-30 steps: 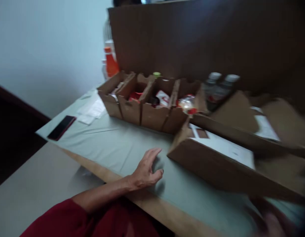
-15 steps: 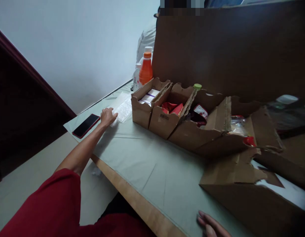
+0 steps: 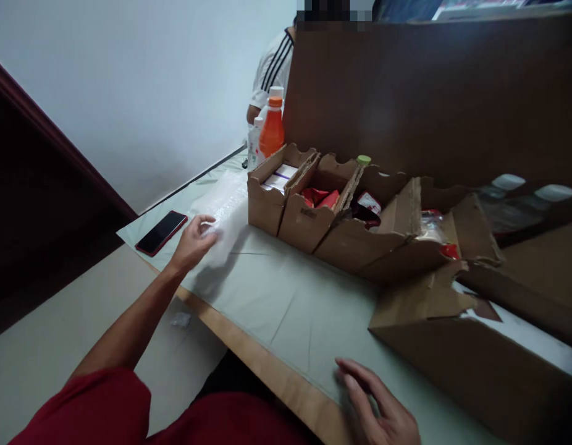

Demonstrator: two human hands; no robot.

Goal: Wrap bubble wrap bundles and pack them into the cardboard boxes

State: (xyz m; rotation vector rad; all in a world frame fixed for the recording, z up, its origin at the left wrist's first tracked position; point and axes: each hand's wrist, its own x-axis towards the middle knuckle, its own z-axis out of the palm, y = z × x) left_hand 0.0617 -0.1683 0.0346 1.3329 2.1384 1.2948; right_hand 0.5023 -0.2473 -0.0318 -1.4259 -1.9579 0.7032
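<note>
Between the thumb and fingers of my left hand (image 3: 196, 240) is the near edge of a sheet of clear bubble wrap (image 3: 228, 207), lifted off the table. More of the wrap stretches back toward the bottles. To the left of that hand lies a black phone with a red edge (image 3: 162, 233). My right hand (image 3: 378, 402) is over the table's near edge at the bottom, thumb and fingers apart, holding nothing.
A row of cardboard bins (image 3: 335, 213) holds white boxes (image 3: 282, 176), red packets (image 3: 319, 198) and other wrapped goods. An orange drink bottle (image 3: 272, 130) stands behind them. A tall cardboard panel (image 3: 429, 93) rises at the back; another person (image 3: 272, 68) is beyond it.
My left hand has drawn the bubble wrap toward me and raised its near edge. My right hand has come further into view, moving up and left.
</note>
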